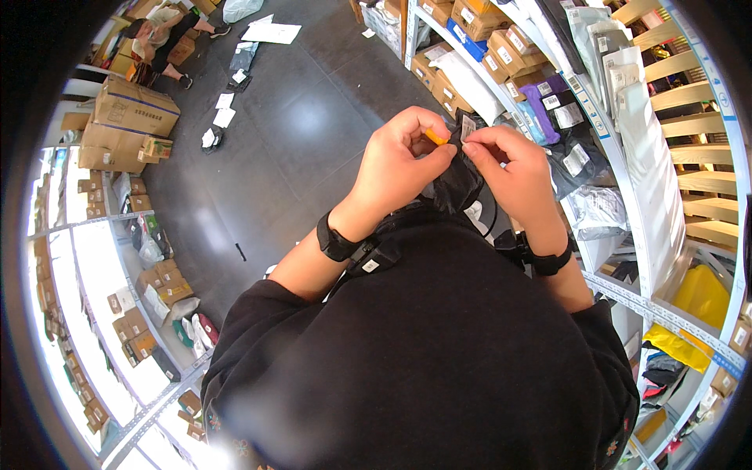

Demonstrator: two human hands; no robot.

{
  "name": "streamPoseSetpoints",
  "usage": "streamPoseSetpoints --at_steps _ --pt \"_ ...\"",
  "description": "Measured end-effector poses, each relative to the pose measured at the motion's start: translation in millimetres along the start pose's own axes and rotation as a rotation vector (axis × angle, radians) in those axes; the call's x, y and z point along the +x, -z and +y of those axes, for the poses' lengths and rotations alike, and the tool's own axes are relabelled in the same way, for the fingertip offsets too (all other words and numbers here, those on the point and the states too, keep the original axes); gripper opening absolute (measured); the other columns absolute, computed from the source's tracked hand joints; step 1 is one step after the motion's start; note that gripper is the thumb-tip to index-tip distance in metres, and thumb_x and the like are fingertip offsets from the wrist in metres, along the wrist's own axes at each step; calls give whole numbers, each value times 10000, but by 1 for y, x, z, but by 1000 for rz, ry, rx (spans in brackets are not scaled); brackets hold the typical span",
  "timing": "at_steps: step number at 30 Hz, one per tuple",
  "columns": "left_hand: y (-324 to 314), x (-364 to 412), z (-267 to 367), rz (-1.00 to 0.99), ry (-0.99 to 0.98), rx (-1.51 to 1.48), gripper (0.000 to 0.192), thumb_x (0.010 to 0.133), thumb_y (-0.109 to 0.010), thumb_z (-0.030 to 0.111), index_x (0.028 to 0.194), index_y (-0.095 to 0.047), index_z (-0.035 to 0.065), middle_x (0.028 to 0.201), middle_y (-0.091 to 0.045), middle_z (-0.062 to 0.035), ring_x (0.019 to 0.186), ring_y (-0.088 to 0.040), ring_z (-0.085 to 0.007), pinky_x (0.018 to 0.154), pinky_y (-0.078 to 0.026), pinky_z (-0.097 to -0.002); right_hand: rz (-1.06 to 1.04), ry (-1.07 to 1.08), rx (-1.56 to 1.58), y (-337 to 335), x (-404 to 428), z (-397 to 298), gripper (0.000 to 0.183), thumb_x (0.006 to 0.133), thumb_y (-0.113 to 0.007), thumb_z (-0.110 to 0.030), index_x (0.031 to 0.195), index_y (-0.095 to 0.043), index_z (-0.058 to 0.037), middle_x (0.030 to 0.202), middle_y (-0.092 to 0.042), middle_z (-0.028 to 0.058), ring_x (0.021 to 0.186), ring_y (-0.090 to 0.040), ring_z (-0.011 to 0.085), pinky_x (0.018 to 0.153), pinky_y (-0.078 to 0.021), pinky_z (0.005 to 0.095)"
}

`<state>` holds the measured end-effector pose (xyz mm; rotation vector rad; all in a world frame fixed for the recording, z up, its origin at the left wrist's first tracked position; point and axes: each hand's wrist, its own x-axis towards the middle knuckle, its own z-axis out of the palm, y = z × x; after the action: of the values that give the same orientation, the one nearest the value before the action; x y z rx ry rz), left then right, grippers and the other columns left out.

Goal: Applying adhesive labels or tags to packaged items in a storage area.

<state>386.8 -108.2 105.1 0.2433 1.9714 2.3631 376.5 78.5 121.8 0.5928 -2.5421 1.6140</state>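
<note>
In front of my chest hangs a crinkled black plastic parcel point(458, 185) with a white printed label point(467, 127) near its top. My left hand point(405, 155) grips the parcel's upper left side between thumb and fingers. A small orange object point(436, 137), mostly hidden, shows inside the curled fingers of that hand. My right hand point(511, 167) pinches at the label's lower edge with thumb and index finger; whether the label is lifted there is too small to tell. Both wrists wear black bands.
On the right, a metal shelving rack point(634, 235) holds cartons and bagged parcels, including a purple bag point(540, 108). Another rack point(158, 405) stands on the left. Large cartons point(129, 123) and a seated person point(161, 41) are at the far left. Papers point(273, 32) and small parcels lie on the dark floor.
</note>
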Motion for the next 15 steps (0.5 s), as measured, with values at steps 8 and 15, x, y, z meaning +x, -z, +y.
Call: streamPoseSetpoints --at_steps 8,15 --pt "1 -1 0 -10 37 1 200 829 -680 -52 969 -561 29 900 -606 11 787 -577 -43 693 -480 -205 -7 31 -62 2 2 -1 85 906 -650 -64 899 -618 15 800 -620 51 656 -549 96 592 -459 239" --pt "0 1 2 -14 47 -7 204 827 -681 -55 959 -556 38 891 -597 17 783 -569 -38 686 -472 -198 13 -76 -7 7 0 6 104 913 -631 -101 931 -607 -2 824 -635 98 696 -603 175 606 -472 289"
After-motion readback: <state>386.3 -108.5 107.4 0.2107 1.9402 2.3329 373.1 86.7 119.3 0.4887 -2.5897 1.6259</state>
